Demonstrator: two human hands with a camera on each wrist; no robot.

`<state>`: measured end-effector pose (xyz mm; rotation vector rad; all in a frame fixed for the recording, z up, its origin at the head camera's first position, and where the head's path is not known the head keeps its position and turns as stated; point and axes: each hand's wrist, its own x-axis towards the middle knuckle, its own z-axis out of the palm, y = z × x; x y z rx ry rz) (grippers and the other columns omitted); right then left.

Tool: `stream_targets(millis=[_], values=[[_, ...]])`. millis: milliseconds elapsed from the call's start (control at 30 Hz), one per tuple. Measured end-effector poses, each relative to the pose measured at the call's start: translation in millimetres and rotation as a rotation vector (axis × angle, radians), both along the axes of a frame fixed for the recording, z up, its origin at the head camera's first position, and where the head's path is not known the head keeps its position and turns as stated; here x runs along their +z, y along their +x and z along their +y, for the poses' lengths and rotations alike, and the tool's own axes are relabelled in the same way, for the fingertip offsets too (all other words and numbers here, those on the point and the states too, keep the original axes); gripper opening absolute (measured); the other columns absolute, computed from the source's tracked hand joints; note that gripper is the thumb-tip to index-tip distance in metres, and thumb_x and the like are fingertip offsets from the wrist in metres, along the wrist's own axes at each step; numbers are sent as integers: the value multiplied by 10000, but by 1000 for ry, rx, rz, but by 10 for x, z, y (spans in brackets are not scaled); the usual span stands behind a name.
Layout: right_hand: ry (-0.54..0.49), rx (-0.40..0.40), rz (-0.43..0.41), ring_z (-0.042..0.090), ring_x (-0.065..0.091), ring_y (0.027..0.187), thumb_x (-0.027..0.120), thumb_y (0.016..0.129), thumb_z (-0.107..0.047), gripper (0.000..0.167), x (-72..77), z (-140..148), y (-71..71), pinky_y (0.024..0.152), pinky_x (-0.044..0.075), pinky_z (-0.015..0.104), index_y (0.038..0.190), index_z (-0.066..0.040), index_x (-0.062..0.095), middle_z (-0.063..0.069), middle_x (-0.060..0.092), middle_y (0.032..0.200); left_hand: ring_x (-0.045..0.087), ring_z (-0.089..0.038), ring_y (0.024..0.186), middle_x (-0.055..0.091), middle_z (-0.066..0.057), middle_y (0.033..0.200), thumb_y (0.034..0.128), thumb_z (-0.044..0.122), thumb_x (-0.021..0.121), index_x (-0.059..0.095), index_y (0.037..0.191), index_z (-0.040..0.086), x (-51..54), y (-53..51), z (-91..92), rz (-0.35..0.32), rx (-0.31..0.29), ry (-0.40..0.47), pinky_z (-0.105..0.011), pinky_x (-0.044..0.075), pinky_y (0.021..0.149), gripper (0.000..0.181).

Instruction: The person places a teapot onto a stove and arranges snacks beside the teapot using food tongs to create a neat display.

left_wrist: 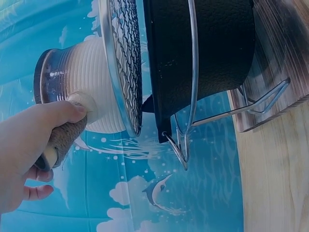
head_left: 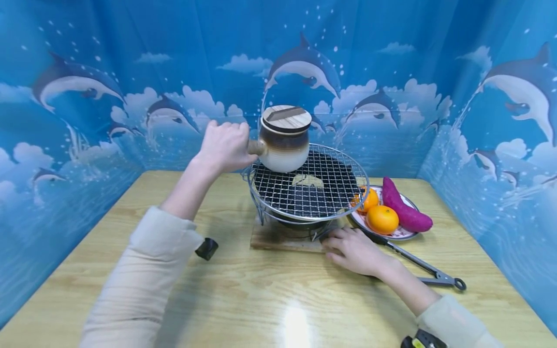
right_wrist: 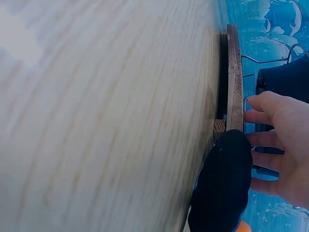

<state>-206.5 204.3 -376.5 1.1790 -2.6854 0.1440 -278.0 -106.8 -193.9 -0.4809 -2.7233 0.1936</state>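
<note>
Left hand [head_left: 227, 145] wrapped round the side handle [head_left: 256, 147] of a lidded brown-and-white pot [head_left: 285, 150]. Pot over left rear of round mesh grill [head_left: 278, 193], contact unclear. Right hand [head_left: 354, 251], fingers spread, at black-headed tongs [head_left: 413, 260] beside wooden board [head_left: 283, 243] on desk [head_left: 243, 290]. Fruit plate [head_left: 401, 235]: reddish markings, too small to read.
</note>
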Motion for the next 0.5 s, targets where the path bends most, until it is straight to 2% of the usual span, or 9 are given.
stream_targets(millis=[500], values=[[-9,13,12,289,563,974,647,849,-250,226,-12,5,9,786,443,501,1040,-135,683,75,624,1048,523,-261,757,553,-74,810,800,447,608,515,954,54,24,22,51,-9,3,-19,-432,361,763,432]])
